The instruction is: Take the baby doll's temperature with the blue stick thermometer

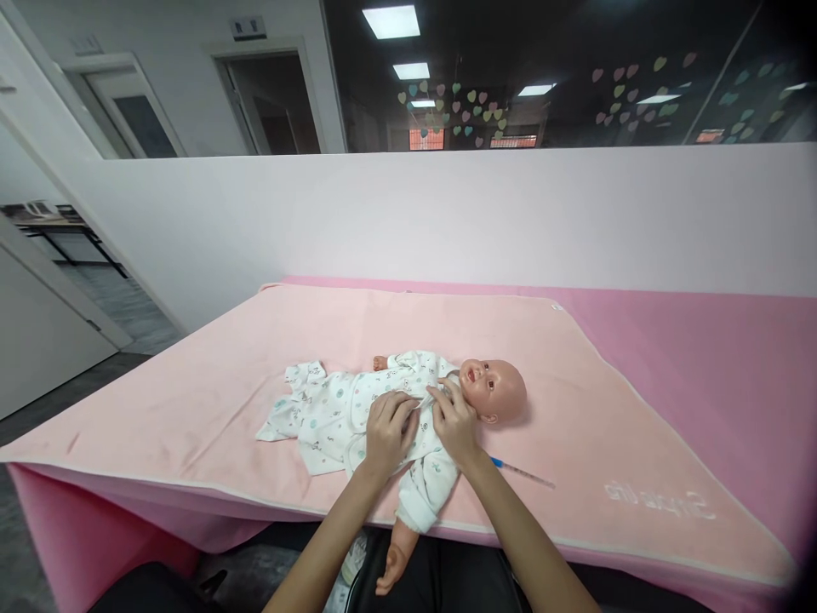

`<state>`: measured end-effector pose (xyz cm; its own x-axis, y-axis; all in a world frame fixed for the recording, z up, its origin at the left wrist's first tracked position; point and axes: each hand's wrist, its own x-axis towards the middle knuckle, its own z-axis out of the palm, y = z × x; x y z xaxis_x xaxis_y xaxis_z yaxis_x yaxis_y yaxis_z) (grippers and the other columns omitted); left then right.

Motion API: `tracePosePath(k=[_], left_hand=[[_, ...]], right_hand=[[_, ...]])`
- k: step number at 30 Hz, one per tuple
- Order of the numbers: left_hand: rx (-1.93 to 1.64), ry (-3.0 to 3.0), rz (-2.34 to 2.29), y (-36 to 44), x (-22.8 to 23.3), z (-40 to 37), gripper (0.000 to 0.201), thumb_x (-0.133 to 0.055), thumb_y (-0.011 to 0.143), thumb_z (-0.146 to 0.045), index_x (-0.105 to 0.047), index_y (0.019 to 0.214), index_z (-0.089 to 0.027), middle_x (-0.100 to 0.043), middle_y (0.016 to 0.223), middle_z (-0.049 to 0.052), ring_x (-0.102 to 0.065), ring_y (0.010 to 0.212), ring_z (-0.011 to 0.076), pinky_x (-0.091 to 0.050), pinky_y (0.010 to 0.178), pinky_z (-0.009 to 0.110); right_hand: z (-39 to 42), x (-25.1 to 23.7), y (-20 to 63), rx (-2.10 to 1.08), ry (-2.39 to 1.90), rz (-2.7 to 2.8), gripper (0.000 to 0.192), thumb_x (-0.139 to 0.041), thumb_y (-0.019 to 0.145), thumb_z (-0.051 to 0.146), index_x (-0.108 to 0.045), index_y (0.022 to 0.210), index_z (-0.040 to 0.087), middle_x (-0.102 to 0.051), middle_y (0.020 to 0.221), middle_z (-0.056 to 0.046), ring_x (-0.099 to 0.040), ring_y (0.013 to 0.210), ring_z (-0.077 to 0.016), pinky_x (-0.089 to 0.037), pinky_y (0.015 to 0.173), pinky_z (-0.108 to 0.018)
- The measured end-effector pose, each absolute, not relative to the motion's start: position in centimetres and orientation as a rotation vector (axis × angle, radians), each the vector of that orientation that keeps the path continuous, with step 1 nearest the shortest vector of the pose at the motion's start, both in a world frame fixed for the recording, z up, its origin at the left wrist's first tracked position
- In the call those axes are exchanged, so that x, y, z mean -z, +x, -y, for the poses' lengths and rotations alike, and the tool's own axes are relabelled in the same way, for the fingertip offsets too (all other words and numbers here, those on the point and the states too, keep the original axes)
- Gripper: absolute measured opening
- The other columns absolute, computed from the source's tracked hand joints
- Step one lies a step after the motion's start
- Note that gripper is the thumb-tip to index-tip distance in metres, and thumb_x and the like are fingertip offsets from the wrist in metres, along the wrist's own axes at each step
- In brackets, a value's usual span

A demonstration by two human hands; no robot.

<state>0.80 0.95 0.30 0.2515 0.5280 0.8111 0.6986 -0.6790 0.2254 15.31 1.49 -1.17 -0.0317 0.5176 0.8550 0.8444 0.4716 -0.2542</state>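
A baby doll (pixel 504 392) lies on its back on the peach blanket (pixel 210 366), its head to the right. It wears a white printed baby shirt (pixel 370 393), with printed bottoms (pixel 277 419) spread flat at the left. Over the chest, my left hand (pixel 391 424) has its fingers curled and closed on the shirt's front. Beside it, near the doll's neck, my right hand (pixel 454 419) pinches a narrow piece of the shirt. Exactly which tie or edge lies between the fingertips is too small to tell. The doll's near arm (pixel 399 549) hangs over the blanket's front edge.
A thin stick with a blue end (pixel 523 472) lies on the blanket by my right wrist. Pink cloth (pixel 721 358) shows beneath the blanket at the right. A low white wall (pixel 447 221) with dark glass above stands behind. A door (pixel 51 315) is at the left.
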Motion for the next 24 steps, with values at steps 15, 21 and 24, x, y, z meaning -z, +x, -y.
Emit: tracePosePath(k=[15,21,24], left_hand=[[1.334,-2.36,1.29,0.81,-0.39,-0.82,0.024,-0.048,0.084,-0.017,-0.059,0.104,-0.019,-0.065,0.105,0.007,-0.056,0.107,0.0213,-0.038,0.094,0.039],[1.256,-2.449,1.357,0.88,-0.58,-0.78,0.026,-0.046,0.084,-0.017,-0.056,0.107,-0.018,-0.064,0.103,0.007,-0.056,0.097,0.0206,-0.04,0.085,0.036],[1.249,-2.486,1.374,0.79,-0.45,-0.87,0.025,-0.044,0.084,-0.017,-0.055,0.106,-0.017,-0.063,0.099,0.007,-0.056,0.091,0.0205,-0.04,0.082,0.036]], right_hand=[[-0.58,0.58,14.49,0.255,-1.093,1.859,0.02,-0.046,0.086,0.016,-0.062,0.098,0.017,-0.063,0.087,-0.005,-0.06,0.074,-0.0124,-0.044,0.061,-0.022],[-0.71,0.88,14.54,0.257,-1.12,1.829,0.023,-0.042,0.09,0.017,-0.061,0.103,0.017,-0.063,0.09,-0.005,-0.06,0.074,-0.0114,-0.044,0.061,-0.021],[-0.74,0.92,14.49,0.259,-1.133,1.833,0.022,-0.043,0.091,0.017,-0.06,0.103,0.018,-0.063,0.09,-0.005,-0.06,0.074,-0.0112,-0.044,0.061,-0.021]])
